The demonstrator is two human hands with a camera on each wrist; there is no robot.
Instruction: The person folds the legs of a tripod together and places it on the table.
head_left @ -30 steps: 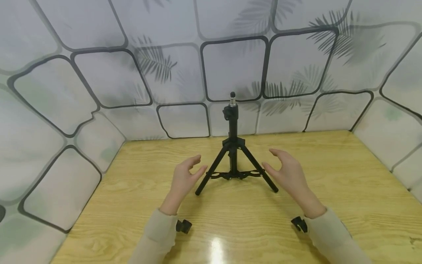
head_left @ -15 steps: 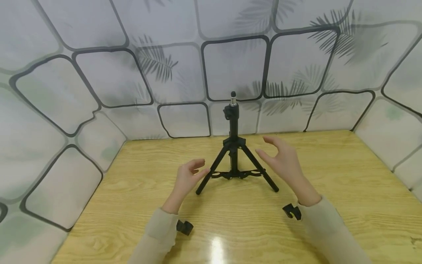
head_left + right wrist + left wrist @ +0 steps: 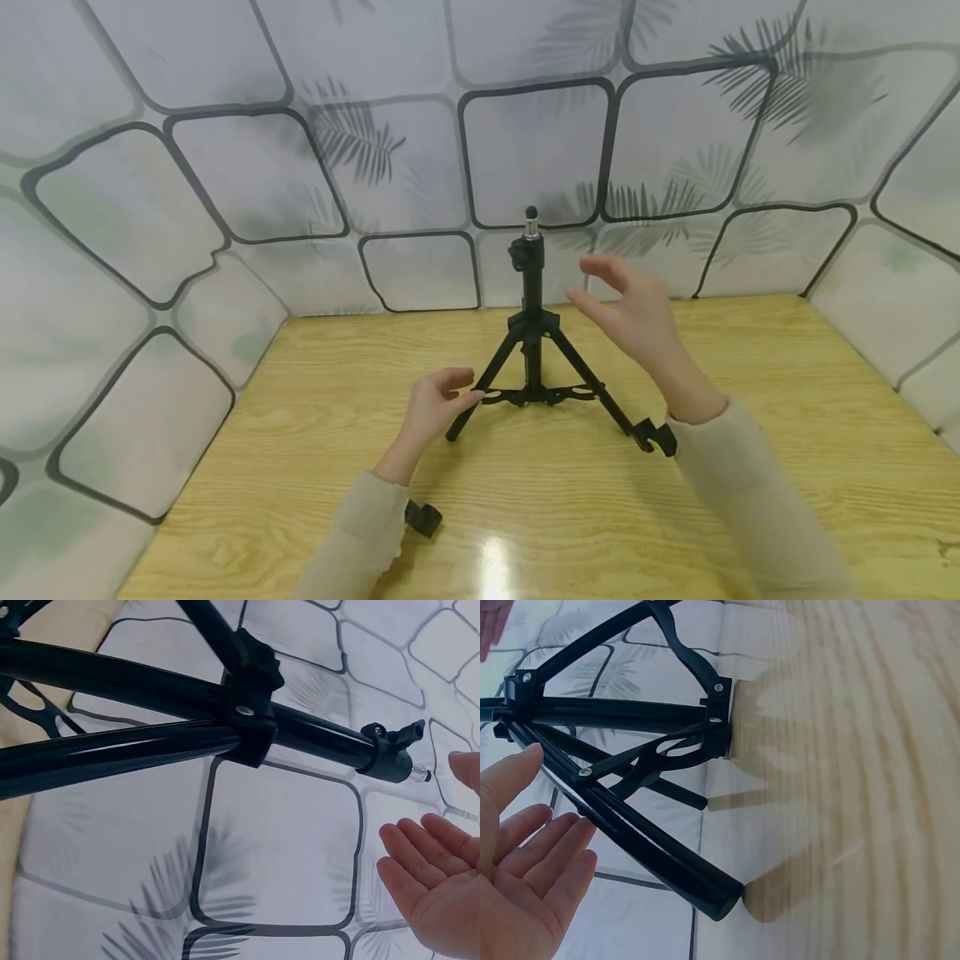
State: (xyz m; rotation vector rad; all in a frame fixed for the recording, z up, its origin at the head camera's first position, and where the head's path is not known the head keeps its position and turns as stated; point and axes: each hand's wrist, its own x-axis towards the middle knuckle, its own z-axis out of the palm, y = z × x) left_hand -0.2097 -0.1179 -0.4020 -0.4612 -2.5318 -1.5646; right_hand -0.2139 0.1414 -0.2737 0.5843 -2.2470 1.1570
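A black tripod stand stands upright on the wooden table, its legs spread and a silver tip with a black cap at its top. Beside its left leg is my left hand, thumb and fingers parted around nothing. In the left wrist view the fingers come close to that leg; whether they touch it I cannot tell. My right hand is raised to the right of the upper column, thumb and fingers apart. The right wrist view shows this hand near the tip and the clamp knob, with a gap between.
The light wooden table is enclosed at the back and sides by a white cloth with dark rounded outlines and leaf prints. Small black camera mounts sit at both wrists.
My right hand has risen beside the stand and moved a little left, toward the upper column. The left hand has shifted slightly right, toward the left leg. The stand has stayed in place.
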